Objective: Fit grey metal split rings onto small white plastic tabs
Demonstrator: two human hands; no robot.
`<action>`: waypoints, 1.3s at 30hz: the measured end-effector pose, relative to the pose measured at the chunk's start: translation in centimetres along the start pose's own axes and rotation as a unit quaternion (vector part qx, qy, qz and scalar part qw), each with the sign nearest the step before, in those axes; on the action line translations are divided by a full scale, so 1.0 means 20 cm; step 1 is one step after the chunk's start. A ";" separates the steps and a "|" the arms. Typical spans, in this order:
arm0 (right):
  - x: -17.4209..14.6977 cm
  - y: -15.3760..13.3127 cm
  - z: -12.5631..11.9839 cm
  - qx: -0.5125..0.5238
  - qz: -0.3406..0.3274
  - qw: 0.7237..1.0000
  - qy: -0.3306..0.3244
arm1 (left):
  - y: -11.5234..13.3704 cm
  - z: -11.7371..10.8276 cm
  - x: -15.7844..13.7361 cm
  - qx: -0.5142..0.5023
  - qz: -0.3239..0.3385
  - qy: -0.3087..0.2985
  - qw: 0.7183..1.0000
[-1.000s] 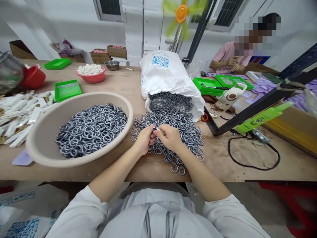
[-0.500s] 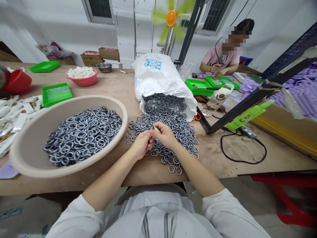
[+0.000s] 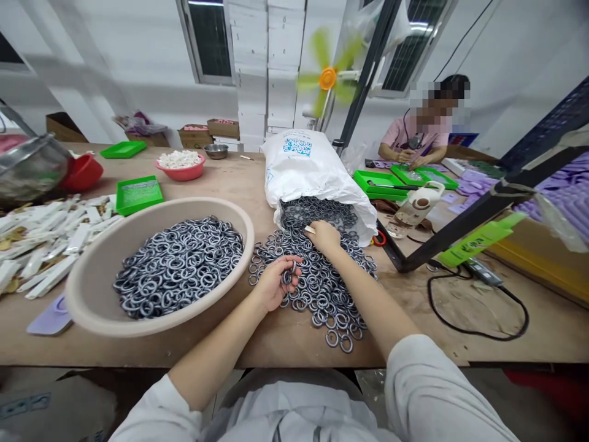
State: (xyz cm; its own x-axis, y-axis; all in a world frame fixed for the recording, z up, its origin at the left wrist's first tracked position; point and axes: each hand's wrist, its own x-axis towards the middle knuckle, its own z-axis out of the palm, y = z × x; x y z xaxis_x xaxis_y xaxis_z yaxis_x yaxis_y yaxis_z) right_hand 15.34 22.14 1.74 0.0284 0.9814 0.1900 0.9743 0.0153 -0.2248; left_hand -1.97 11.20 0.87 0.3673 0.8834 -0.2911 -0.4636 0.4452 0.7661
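Observation:
My left hand (image 3: 276, 283) is turned partly palm up beside the tub, its fingers curled around a few dark grey rings (image 3: 289, 276). Over the heap of loose grey rings (image 3: 317, 288), my right hand (image 3: 326, 238) is palm down, with a short pale stick-like piece (image 3: 310, 229) poking out from it. Its fingertips dip among the rings and are mostly hidden. The heap spills from the mouth of a white sack (image 3: 304, 162) lying on its side. To the left stands a wide beige tub (image 3: 87, 294) holding many more such rings (image 3: 179, 267).
White strips (image 3: 50, 245) lie left, near a green tray (image 3: 138, 195) and a pink bowl of white pieces (image 3: 180, 172). A black metal post (image 3: 427, 248), a green bottle (image 3: 481, 240) and a cable (image 3: 478, 336) are on the right. A co-worker (image 3: 416, 138) sits beyond.
My hands, together before, are now apart. The right has moved forward to the rings near the sack mouth; the left has opened somewhat, showing rings. The camera view has shifted.

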 end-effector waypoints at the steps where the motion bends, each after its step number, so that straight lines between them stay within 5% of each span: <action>1: -0.02 0.01 -0.01 0.008 -0.004 1.000 0.000 | 0.00 0.00 0.00 -0.015 -0.010 0.007 1.000; 9: -0.25 0.10 -0.03 0.210 -0.043 0.977 -0.004 | 0.01 0.02 -0.01 -0.001 -0.004 0.014 1.000; 13: -0.35 0.04 0.00 0.439 -0.093 0.893 -0.024 | -0.01 0.01 -0.01 0.042 0.010 0.006 0.999; 16: -0.43 -0.03 0.00 0.518 -0.124 0.847 -0.009 | -0.01 0.01 -0.01 0.061 -0.024 -0.008 0.998; 22: -0.51 -0.08 -0.01 0.515 -0.205 0.830 0.058 | -0.01 0.02 -0.03 0.052 -0.085 -0.051 0.994; 28: -0.51 -0.05 -0.01 0.537 -0.220 0.813 0.038 | -0.01 0.02 -0.05 0.048 -0.093 -0.098 0.990; 35: -0.52 -0.08 -0.03 0.522 -0.198 0.829 0.022 | -0.03 0.03 -0.04 0.051 0.037 -0.009 0.998; 39: -0.52 -0.10 -0.03 0.519 -0.165 0.839 0.006 | -0.04 0.04 -0.03 0.082 0.055 0.021 0.995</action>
State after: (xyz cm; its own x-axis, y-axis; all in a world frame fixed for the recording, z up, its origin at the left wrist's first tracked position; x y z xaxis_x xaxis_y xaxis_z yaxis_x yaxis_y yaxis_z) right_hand 13.25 11.78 0.86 -0.1961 0.8889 0.4139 0.2112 0.4505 -0.8674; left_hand -1.19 10.16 0.92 0.2864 0.9325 -0.2201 -0.3611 0.3178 0.8767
